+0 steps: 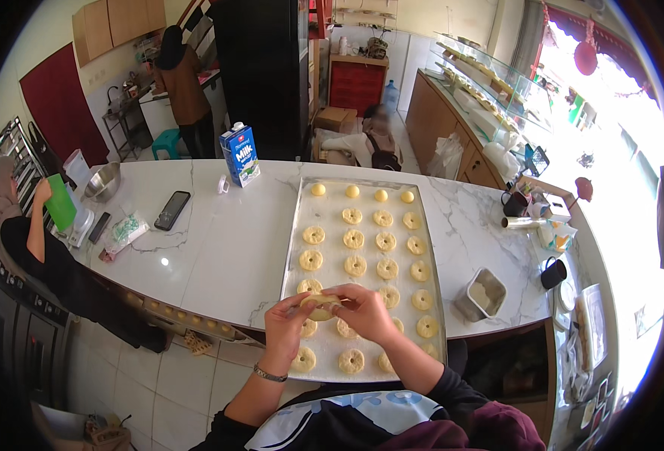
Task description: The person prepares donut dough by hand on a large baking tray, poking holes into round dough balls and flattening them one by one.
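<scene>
White, grey-veined marble-look desk (223, 244) stretches across a bright room, and on it, directly in front of the person, lies a large rectangular pale metal tray (332, 214). Rows of flat, round, pale yellow dough rings (355, 266) cover most of the tray, and four smooth yellow dough balls (353, 192) sit along its far edge. Raised above the near part of the tray, between the two hands, is a rounded, pale yellow piece of dough (320, 304). Fingers of the bare left hand (284, 325) curl around its left side, and those of the bare right hand (363, 310) close on its right side, so both hands grip it. They cover part of it, and whether a fingertip passes through a hole cannot be told. It looks light and soft, likely to stretch or dent under pressure, perhaps slightly tacky, and easy to tear where thin. A gentle hold on the thicker outer band, at opposite sides, with the flats of the fingers, should suit it best. Right of the tray stands a square silver metal tin (465, 307) holding pale powder; beyond the tray's far left corner stands a tall blue-and-white drink carton (240, 155)
</scene>
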The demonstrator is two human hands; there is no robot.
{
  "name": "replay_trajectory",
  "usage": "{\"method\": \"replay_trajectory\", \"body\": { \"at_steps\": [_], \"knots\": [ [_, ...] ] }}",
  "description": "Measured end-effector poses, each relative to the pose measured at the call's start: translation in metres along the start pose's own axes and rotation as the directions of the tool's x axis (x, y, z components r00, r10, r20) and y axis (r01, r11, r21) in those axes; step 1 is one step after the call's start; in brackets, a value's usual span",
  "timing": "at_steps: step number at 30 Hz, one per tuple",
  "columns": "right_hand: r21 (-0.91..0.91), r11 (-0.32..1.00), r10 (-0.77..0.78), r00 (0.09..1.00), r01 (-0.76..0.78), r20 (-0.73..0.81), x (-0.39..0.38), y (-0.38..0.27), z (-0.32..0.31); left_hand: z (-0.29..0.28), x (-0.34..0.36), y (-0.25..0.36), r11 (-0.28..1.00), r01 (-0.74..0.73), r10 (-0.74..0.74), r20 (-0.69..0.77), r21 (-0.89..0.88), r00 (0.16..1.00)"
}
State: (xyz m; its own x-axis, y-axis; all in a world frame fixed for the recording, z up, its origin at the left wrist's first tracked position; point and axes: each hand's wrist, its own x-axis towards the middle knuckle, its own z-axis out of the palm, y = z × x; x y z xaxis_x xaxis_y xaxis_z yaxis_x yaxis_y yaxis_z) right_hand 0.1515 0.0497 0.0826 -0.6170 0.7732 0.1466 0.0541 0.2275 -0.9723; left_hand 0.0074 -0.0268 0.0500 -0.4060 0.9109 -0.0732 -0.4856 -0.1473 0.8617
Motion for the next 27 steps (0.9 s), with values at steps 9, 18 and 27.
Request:
{"method": "replay_trajectory", "body": {
  "at_steps": [9, 18, 27],
  "knots": [
    [0.009, 1.000, 0.015, 0.998, -0.015, 0.061, -0.007, 0.004, -0.007, 0.002, -0.008, 0.003, 0.997, 0.069, -0.068, 0.027, -0.023, 0.997],
    [0.114, 0.993, 0.029, 0.999, -0.034, 0.046, -0.008, 0.002, -0.009, 0.003, -0.007, 0.011, 0.994, 0.110, -0.109, 0.056, -0.012, 0.993],
    [0.081, 0.991, 0.104, 0.993, -0.109, 0.063, -0.011, 0.001, -0.012, 0.002, -0.007, 0.013, 0.985, 0.168, -0.169, 0.068, 0.026, 0.983]
  ]
}}
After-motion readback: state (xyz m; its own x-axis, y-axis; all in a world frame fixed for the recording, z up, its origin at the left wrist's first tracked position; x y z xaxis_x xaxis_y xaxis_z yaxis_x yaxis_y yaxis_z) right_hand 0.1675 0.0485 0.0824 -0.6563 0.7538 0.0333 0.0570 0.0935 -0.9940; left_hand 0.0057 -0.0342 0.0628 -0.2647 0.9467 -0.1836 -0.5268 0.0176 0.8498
